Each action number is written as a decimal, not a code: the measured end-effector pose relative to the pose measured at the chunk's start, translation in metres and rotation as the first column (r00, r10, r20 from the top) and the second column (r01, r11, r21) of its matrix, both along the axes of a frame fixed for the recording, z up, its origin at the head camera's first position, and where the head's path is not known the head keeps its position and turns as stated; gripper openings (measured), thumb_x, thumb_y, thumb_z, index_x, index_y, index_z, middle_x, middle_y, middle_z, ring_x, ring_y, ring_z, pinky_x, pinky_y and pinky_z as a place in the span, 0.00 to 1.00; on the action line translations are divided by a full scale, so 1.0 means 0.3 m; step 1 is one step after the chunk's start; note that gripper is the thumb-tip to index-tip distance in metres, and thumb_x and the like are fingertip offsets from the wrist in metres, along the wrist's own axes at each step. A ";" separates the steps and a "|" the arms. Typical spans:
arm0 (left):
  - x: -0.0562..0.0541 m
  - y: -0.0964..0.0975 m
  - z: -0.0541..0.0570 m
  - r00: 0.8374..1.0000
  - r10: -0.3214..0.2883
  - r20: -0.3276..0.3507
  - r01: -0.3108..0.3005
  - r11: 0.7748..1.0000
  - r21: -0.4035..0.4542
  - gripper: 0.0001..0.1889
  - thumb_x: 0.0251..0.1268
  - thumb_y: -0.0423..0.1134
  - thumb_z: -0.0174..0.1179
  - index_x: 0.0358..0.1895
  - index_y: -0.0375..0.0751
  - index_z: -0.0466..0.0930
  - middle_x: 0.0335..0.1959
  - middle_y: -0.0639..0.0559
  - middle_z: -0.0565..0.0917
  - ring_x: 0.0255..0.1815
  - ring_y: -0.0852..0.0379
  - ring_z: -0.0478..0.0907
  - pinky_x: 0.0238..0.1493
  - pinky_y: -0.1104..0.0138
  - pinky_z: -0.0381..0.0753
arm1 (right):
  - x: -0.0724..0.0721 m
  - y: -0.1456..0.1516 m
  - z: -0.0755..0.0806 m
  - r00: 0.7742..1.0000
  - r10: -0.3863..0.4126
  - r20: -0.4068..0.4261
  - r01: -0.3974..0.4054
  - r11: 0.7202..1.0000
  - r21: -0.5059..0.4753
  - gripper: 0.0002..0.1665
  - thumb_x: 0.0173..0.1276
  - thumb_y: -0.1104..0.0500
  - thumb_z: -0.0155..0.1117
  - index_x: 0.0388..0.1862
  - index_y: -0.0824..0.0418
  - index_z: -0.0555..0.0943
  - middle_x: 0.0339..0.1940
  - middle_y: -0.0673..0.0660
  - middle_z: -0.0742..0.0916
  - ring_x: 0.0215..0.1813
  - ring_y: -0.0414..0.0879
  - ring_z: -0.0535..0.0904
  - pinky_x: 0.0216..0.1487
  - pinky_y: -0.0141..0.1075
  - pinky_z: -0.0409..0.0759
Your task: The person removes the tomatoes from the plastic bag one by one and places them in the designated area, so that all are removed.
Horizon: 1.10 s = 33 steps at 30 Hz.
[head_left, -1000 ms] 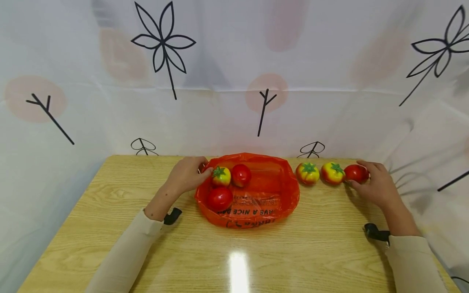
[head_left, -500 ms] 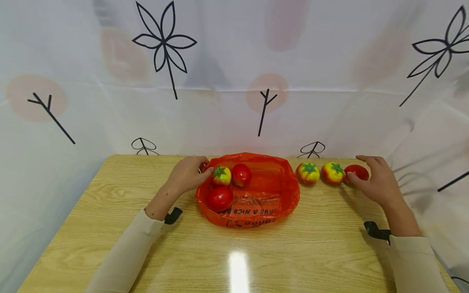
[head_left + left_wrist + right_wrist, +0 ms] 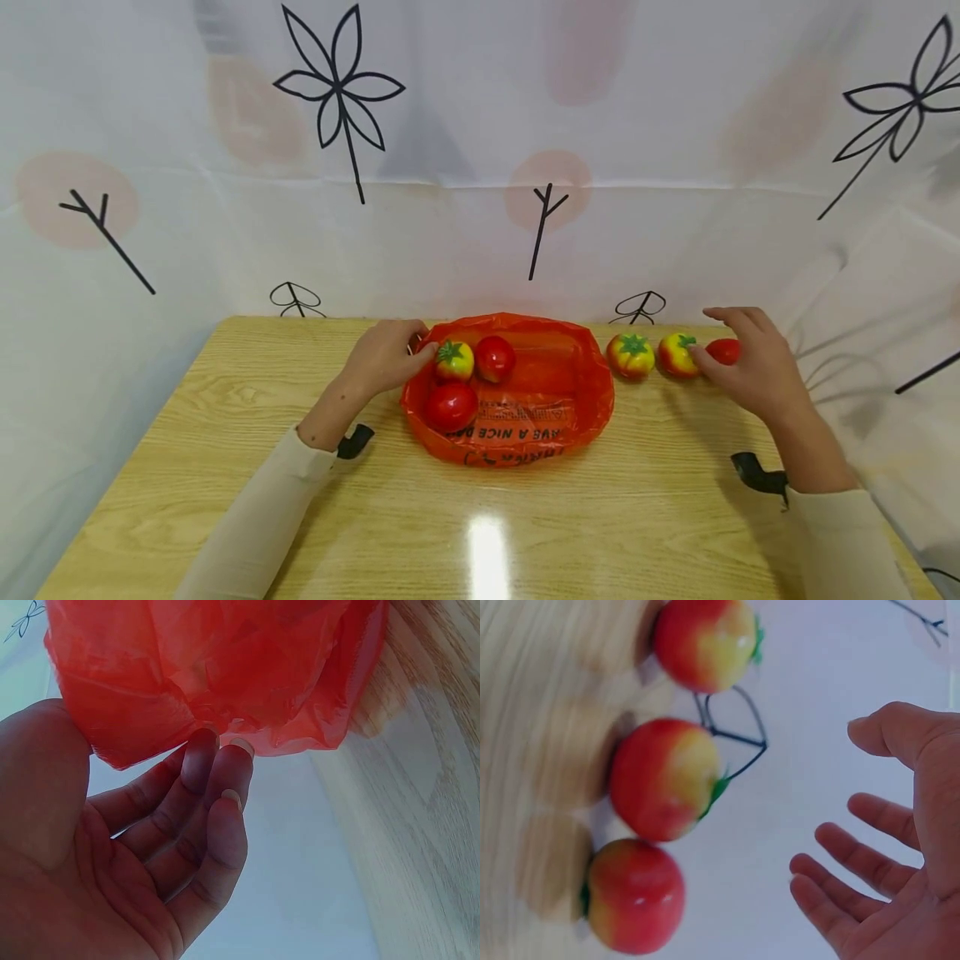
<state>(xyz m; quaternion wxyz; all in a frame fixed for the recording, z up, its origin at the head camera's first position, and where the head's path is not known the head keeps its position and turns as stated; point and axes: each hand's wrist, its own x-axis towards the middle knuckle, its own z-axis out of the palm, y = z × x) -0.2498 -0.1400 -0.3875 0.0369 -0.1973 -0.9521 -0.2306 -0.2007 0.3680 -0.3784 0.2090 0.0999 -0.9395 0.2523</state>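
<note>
My left hand (image 3: 382, 357) pinches the left rim of a red plastic bag (image 3: 546, 350), thumb inside and fingers outside. The bag lies spread open like a bowl, holding a yellow-red toy tomato (image 3: 459, 367) with a green star-shaped top and two red ones (image 3: 495, 358), at its left side. Right of the bag, a row has two yellow-red toy tomatoes (image 3: 631, 360) and a red toy tomato (image 3: 723, 351) at its end. Over that end hovers my right hand (image 3: 761, 371), fingers spread and holding nothing; the right wrist view shows a gap between the hand (image 3: 930, 892) and the row.
A wooden table (image 3: 360, 517) carries everything, with a patterned white cloth (image 3: 450, 242) hanging behind its far edge and along both sides. Black mounts stick out at both wrists, such as the right mount (image 3: 757, 475). Printed lettering shows on the bag's near wall.
My right hand has let go of the red toy tomato at the row's end, then risen and shifted left over it. My left hand and the bag have stayed put.
</note>
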 end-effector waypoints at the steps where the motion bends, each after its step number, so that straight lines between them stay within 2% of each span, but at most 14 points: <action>1: 0.000 0.000 0.000 1.000 -0.001 0.000 0.001 1.000 -0.001 0.15 0.75 0.48 0.61 0.47 0.39 0.87 0.33 0.51 0.86 0.29 0.54 0.77 0.31 0.63 0.79 | 0.003 -0.009 0.005 1.000 0.006 -0.005 -0.006 1.000 -0.001 0.32 0.68 0.62 0.74 0.68 0.70 0.76 0.65 0.75 0.75 0.67 0.74 0.68 0.61 0.75 0.68; 9: 0.001 0.001 0.004 1.000 0.003 -0.003 -0.003 1.000 0.003 0.15 0.75 0.48 0.61 0.47 0.39 0.87 0.34 0.51 0.86 0.30 0.54 0.78 0.32 0.63 0.79 | 0.028 -0.092 0.037 0.998 0.034 -0.052 -0.034 0.999 -0.003 0.31 0.67 0.64 0.75 0.67 0.69 0.77 0.63 0.72 0.77 0.65 0.71 0.71 0.58 0.70 0.70; 13: 0.002 0.000 0.005 1.000 0.005 0.005 -0.005 1.000 -0.001 0.15 0.75 0.47 0.61 0.48 0.39 0.87 0.34 0.51 0.86 0.31 0.54 0.78 0.32 0.63 0.80 | 0.039 -0.136 0.042 0.993 0.062 -0.099 -0.063 0.998 -0.008 0.30 0.64 0.64 0.77 0.64 0.67 0.80 0.61 0.68 0.80 0.58 0.65 0.76 0.52 0.53 0.73; 16: 0.003 0.001 0.008 1.000 0.008 0.010 -0.008 1.000 -0.003 0.15 0.75 0.47 0.61 0.48 0.39 0.87 0.34 0.51 0.86 0.31 0.54 0.78 0.33 0.63 0.80 | 0.043 -0.167 0.044 0.988 0.087 -0.129 -0.088 0.996 -0.001 0.29 0.63 0.64 0.78 0.63 0.66 0.81 0.60 0.66 0.81 0.56 0.63 0.77 0.51 0.48 0.72; 18: 0.004 0.002 0.010 1.000 0.009 0.010 -0.009 1.000 -0.001 0.15 0.75 0.48 0.61 0.48 0.39 0.87 0.34 0.51 0.86 0.31 0.53 0.78 0.32 0.63 0.80 | 0.045 -0.186 0.046 0.985 0.101 -0.139 -0.102 0.995 0.002 0.29 0.62 0.64 0.79 0.62 0.66 0.81 0.59 0.66 0.81 0.56 0.64 0.78 0.51 0.51 0.75; 21: 0.004 0.004 0.012 1.000 0.009 0.006 -0.009 1.000 0.000 0.15 0.75 0.48 0.61 0.47 0.39 0.87 0.34 0.51 0.86 0.31 0.54 0.79 0.32 0.63 0.80 | 0.050 -0.216 0.051 0.986 0.118 -0.120 -0.120 0.993 -0.005 0.30 0.62 0.64 0.80 0.63 0.64 0.81 0.60 0.64 0.81 0.61 0.65 0.78 0.56 0.61 0.77; 26: 0.002 0.001 0.009 1.000 0.000 0.006 0.000 1.000 -0.002 0.14 0.75 0.47 0.61 0.47 0.39 0.87 0.34 0.51 0.86 0.29 0.54 0.78 0.31 0.63 0.79 | 0.061 -0.261 0.059 0.986 0.145 -0.085 -0.144 0.989 0.017 0.31 0.63 0.63 0.80 0.64 0.63 0.81 0.61 0.62 0.81 0.63 0.62 0.78 0.56 0.62 0.81; 29: 0.002 0.000 0.009 1.000 -0.001 0.008 0.001 1.000 0.002 0.14 0.75 0.47 0.62 0.47 0.39 0.87 0.33 0.51 0.86 0.29 0.54 0.77 0.30 0.63 0.78 | 0.064 -0.285 0.063 0.981 0.166 -0.102 -0.161 0.986 0.052 0.31 0.63 0.62 0.80 0.64 0.62 0.81 0.61 0.60 0.82 0.59 0.58 0.79 0.52 0.53 0.83; 31: 0.002 0.001 0.010 1.000 0.002 0.008 -0.002 1.000 0.004 0.14 0.75 0.47 0.62 0.47 0.39 0.87 0.33 0.51 0.86 0.29 0.54 0.77 0.30 0.63 0.78 | 0.064 -0.301 0.065 0.977 0.182 -0.111 -0.176 0.982 0.065 0.31 0.63 0.62 0.80 0.65 0.62 0.81 0.62 0.59 0.82 0.49 0.53 0.80 0.46 0.43 0.83; 33: 0.002 0.002 0.011 1.000 0.003 0.009 -0.003 1.000 0.006 0.14 0.75 0.47 0.62 0.47 0.39 0.87 0.33 0.51 0.86 0.29 0.54 0.77 0.30 0.63 0.78 | 0.064 -0.319 0.067 0.973 0.199 -0.118 -0.191 0.979 0.073 0.31 0.63 0.62 0.80 0.65 0.61 0.82 0.61 0.58 0.82 0.45 0.50 0.79 0.43 0.40 0.82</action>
